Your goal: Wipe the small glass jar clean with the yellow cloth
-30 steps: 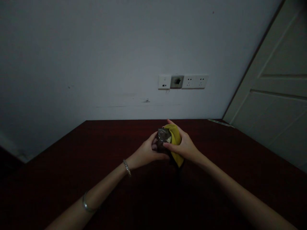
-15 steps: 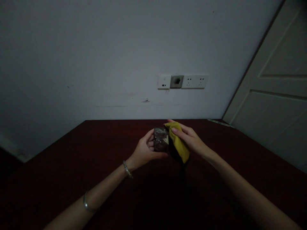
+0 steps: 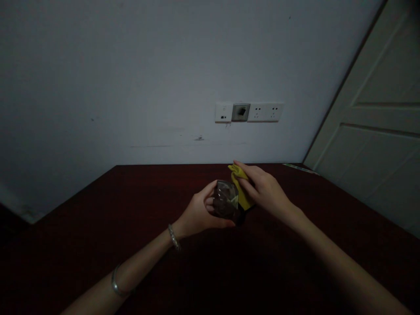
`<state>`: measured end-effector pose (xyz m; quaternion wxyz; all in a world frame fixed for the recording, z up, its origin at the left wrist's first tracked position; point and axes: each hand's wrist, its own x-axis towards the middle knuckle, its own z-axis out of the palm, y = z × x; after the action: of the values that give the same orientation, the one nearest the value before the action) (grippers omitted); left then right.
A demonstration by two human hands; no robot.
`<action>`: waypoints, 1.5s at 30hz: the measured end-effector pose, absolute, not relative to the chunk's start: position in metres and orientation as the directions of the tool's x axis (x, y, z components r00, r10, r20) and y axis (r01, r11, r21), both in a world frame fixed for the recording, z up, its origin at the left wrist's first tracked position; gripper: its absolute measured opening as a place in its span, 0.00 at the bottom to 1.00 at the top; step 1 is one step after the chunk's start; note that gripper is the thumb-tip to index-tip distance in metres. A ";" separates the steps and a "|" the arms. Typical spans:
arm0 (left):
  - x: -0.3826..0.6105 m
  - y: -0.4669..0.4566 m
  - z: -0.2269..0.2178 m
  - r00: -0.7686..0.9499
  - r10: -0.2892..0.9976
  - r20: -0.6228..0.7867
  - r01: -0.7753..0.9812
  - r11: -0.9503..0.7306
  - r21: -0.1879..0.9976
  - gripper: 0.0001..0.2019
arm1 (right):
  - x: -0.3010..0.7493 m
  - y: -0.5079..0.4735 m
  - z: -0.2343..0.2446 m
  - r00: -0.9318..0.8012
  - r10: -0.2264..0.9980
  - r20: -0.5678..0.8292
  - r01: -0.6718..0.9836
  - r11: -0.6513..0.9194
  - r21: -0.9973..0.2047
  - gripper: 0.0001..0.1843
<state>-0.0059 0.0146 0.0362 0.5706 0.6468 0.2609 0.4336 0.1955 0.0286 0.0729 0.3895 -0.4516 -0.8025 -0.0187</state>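
My left hand [image 3: 198, 212] is wrapped round a small clear glass [image 3: 225, 200], holding it just above the dark red table [image 3: 131, 227]. My right hand [image 3: 264, 190] grips a yellow cloth [image 3: 241, 186] and presses it against the right side of the glass. The cloth is mostly bunched under the fingers, with only its top and inner edge showing. Two bracelets sit on my left forearm.
A white wall stands behind the table, with a row of wall sockets [image 3: 249, 112] above its far edge. A pale door [image 3: 377, 131] stands at the right. A thin flat strip [image 3: 300, 168] lies at the table's far right corner.
The right hand has drawn the cloth up and gathered it, so less hangs down than before. The glass has tilted and dropped slightly in the left hand.
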 end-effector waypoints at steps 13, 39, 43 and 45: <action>-0.001 0.014 0.030 0.302 0.915 0.268 -0.179 -0.222 0.958 0.47 | 0.181 0.001 0.089 -0.330 0.708 0.625 0.451 0.700 -0.555 0.18; 0.003 0.011 0.039 0.224 0.947 0.230 -0.192 -0.188 0.963 0.43 | 0.184 0.005 0.079 -0.446 0.474 0.759 0.474 0.844 -0.250 0.25; 0.003 0.014 0.036 0.233 0.945 0.231 -0.189 -0.189 0.964 0.41 | 0.190 0.007 0.075 -0.571 0.332 0.751 0.387 0.915 -0.110 0.30; 0.002 0.017 0.033 0.262 0.934 0.244 -0.200 -0.194 0.960 0.40 | 0.190 0.007 0.075 -0.575 0.342 0.743 0.385 0.915 -0.124 0.31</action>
<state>0.0024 0.0165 0.0328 0.5485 0.5744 0.3194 0.5169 0.1896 0.0071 0.0747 0.4127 -0.2050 -0.8871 -0.0257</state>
